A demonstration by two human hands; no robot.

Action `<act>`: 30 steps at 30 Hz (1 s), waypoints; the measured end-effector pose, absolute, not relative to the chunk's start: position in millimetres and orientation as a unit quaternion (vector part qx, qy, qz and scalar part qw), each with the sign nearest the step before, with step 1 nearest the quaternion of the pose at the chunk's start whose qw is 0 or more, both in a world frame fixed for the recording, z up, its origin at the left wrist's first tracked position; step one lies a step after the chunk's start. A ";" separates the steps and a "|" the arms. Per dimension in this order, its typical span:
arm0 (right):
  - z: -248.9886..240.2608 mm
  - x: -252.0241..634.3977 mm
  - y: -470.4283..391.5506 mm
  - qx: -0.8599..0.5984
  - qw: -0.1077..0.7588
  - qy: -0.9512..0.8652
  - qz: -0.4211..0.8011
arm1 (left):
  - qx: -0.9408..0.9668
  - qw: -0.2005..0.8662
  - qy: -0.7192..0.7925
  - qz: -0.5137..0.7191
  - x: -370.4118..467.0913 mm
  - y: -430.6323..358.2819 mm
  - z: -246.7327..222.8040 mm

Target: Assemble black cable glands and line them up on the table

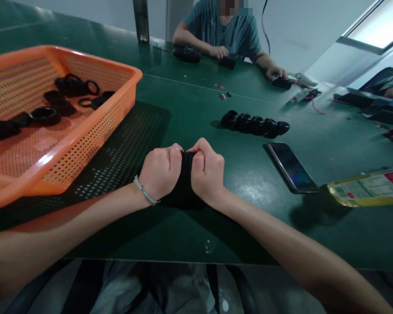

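My left hand (162, 170) and my right hand (208, 170) are side by side just above the green table, both closed in fists with the thumbs on top. Between them they grip a black part (186, 165), mostly covered by my fingers, so its exact kind does not show. Beyond my right hand, several short black tube-like pieces (256, 125) lie in a row touching one another. To the left, an orange perforated basket (94, 124) holds loose black ring-shaped and tubular pieces (46, 114).
A phone (292, 166) lies right of my hands, with a yellow packet (363, 192) near it. Across the green table (170, 235) sits a person (216, 30), hands by dark objects. Wires and small devices (304, 93) lie at the far right.
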State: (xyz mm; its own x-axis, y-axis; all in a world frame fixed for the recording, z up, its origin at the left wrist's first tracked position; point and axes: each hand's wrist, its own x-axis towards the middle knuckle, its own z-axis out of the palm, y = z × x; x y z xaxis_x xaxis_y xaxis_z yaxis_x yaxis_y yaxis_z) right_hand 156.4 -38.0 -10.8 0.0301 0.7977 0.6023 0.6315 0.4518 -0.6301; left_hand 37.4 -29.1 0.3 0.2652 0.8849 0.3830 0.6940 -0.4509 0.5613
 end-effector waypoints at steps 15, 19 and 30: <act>-10.5 150.9 -40.2 -0.575 0.513 -0.558 0.308 | 0.870 -0.065 0.410 0.267 29.0 -24.8 2.0; -12.7 149.8 -39.9 -0.579 0.507 -0.533 0.351 | 0.875 -0.071 0.396 0.269 27.8 -22.7 1.7; -20.5 166.4 -29.9 -0.516 0.501 -0.586 0.373 | 0.810 0.107 0.487 0.308 32.7 -12.3 -0.1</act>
